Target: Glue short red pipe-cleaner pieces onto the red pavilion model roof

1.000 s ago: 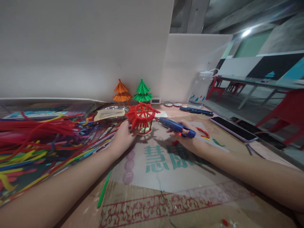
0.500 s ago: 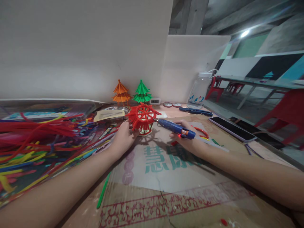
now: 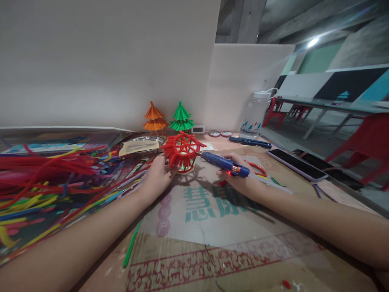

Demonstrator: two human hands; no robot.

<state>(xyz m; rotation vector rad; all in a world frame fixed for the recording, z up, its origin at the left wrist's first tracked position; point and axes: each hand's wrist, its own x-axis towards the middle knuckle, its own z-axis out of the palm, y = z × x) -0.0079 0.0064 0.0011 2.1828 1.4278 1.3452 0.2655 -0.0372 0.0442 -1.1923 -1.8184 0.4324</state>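
Note:
My left hand (image 3: 156, 176) grips the lower left side of a red fringed paper roof (image 3: 181, 151) that stands on a flattened cardboard sheet (image 3: 212, 219). My right hand (image 3: 238, 178) is closed round a blue glue gun (image 3: 225, 164), whose red light glows near my fingers. The gun's nozzle points left and touches the right rim of the red roof. Behind the roof stand an orange paper pagoda (image 3: 154, 117) and a green paper pagoda (image 3: 181, 117), both upright against the white wall.
A heap of coloured paper strips (image 3: 45, 182) fills the left side. A metal dish (image 3: 146, 141) lies behind it. A clear water bottle (image 3: 254, 115), blue pliers (image 3: 251, 142), red scissors (image 3: 258, 169) and a phone (image 3: 296, 164) lie to the right. A green strip (image 3: 131, 243) lies near my left forearm.
The glue gun has shifted slightly left and lower, its nozzle closer to the red roof's rim. My left hand keeps its hold on the roof.

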